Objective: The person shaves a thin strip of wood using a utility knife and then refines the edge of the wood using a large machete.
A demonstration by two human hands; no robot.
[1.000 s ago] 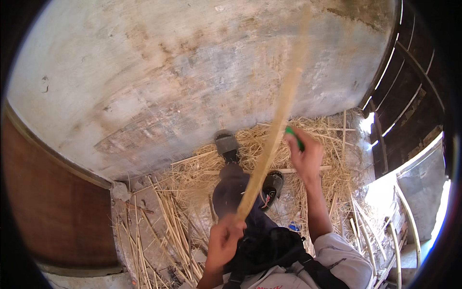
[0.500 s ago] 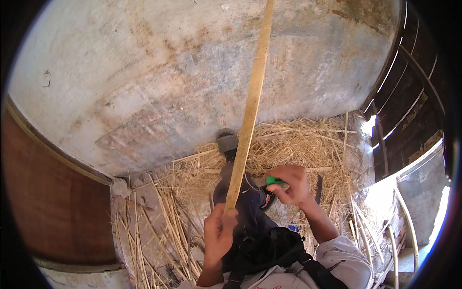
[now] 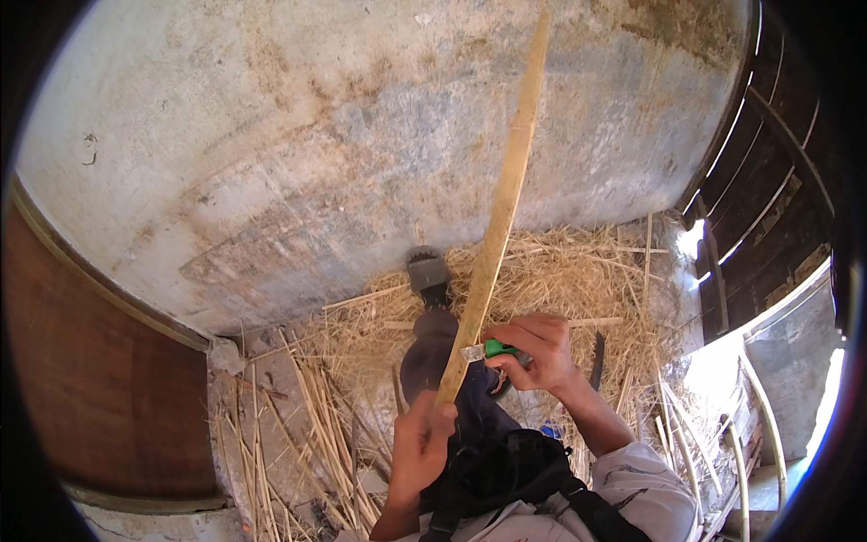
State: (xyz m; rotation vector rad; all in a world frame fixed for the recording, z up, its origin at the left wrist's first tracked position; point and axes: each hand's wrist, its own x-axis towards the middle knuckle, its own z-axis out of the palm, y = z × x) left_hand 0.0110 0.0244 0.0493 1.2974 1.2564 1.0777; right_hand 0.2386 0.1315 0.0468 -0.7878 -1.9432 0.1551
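Observation:
A long, flat bamboo strip (image 3: 508,194) rises from my left hand (image 3: 422,443), its far end reaching up in front of the wall. The fingers and thumb of that hand are closed round its lower end. My right hand (image 3: 539,352) grips a small knife with a green handle (image 3: 497,348). The knife's short, pale metal blade (image 3: 471,353) touches the right edge of the strip, a little above my left hand. Beneath the strip are my dark-trousered leg (image 3: 429,354) and a foot in a dark shoe or sandal (image 3: 427,269).
A stained plaster wall (image 3: 361,154) stands ahead. Fine shavings (image 3: 578,275) are heaped at its foot. Thin bamboo sticks (image 3: 325,425) lie at the left, near a brown wooden panel (image 3: 99,370). A dark curved blade-like piece (image 3: 598,359) lies right of my right hand. Slatted dark boards (image 3: 768,172) close the right side.
The strip's far end has swung right and lower. My left hand has shifted slightly right. The knife has moved left, and its blade now meets the strip's edge.

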